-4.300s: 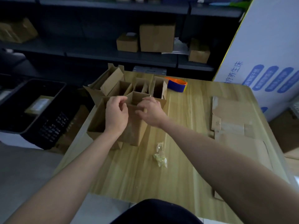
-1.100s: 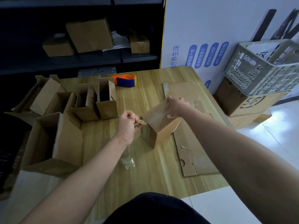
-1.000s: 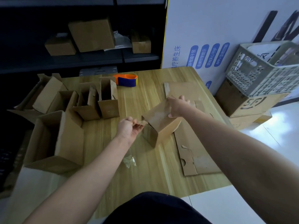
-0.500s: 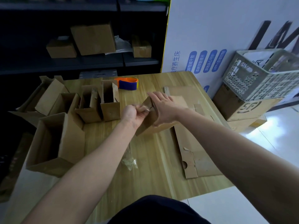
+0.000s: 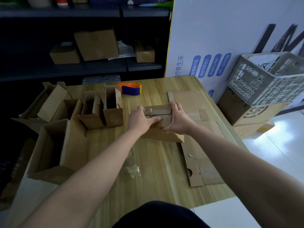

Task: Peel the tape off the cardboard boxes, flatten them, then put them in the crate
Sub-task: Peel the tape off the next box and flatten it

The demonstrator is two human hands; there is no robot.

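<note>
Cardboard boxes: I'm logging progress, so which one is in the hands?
The small box between the left hand and right hand. Both grip it; the other boxes stand open and untouched to its left.

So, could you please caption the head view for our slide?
Left hand and right hand hold a small brown cardboard box over the light wooden table.

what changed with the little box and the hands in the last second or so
The small cardboard box, tilted up on edge a second ago, now lies lower, partly collapsed. The left hand let go of the piece it pinched and holds the box's left end; the right hand moved from its top to its right end. Open boxes, tape dispenser and crumpled tape stayed put.
</note>
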